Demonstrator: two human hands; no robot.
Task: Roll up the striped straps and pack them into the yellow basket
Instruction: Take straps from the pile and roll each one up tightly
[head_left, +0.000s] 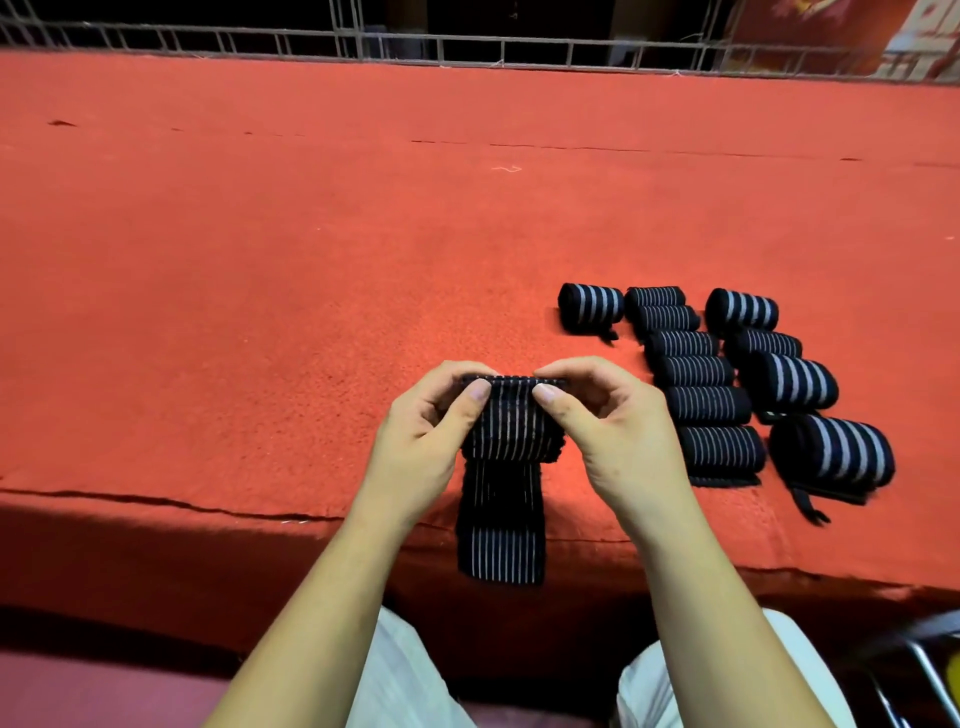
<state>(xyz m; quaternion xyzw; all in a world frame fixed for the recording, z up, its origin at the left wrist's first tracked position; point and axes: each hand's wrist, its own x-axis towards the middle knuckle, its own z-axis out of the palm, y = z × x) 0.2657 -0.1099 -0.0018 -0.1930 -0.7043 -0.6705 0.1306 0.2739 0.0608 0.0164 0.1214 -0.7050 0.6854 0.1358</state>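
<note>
Beside eleven rolls (709, 405), left hand (426, 436) and right hand (618, 431) pinch one strap (501, 441).

Head view looks forward-down, probably seated, close above hands (422, 436) (621, 441).

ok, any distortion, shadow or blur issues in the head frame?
Head view: wide-angle lens bows the railing and the table edge; top evenly lit, deep shadow below that edge; no glare; left hand, right hand and strap sharp; rolls stretch toward the right.
</note>
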